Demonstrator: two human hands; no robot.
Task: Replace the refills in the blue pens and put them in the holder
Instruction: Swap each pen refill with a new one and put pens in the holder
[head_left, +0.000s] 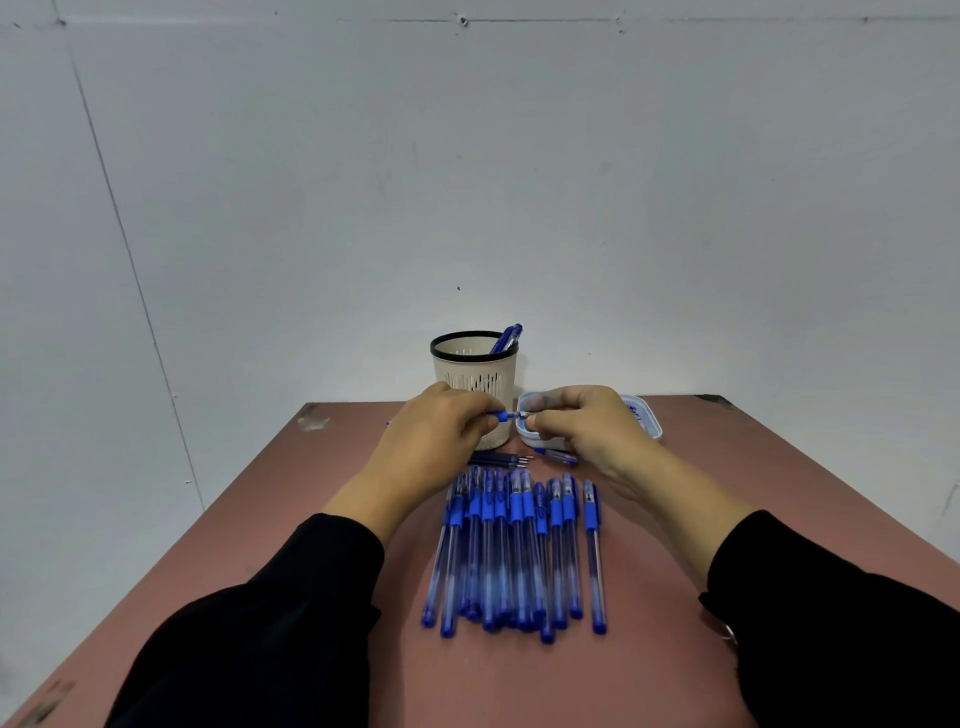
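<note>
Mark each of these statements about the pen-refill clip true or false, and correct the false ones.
1. Both hands hold one pen between them above the table. True: the left hand and the right hand grip the pen at its two ends.
2. The holder is empty. False: the holder already has blue pens leaning in it.
3. A row of blue pens lies on the table near the person. True: the row of pens lies between the forearms on the table.
4. The loose refills lie inside the holder. False: the refills lie on the table in front of it.
5. A small clear tub sits left of the holder. False: the tub sits to its right.
</note>
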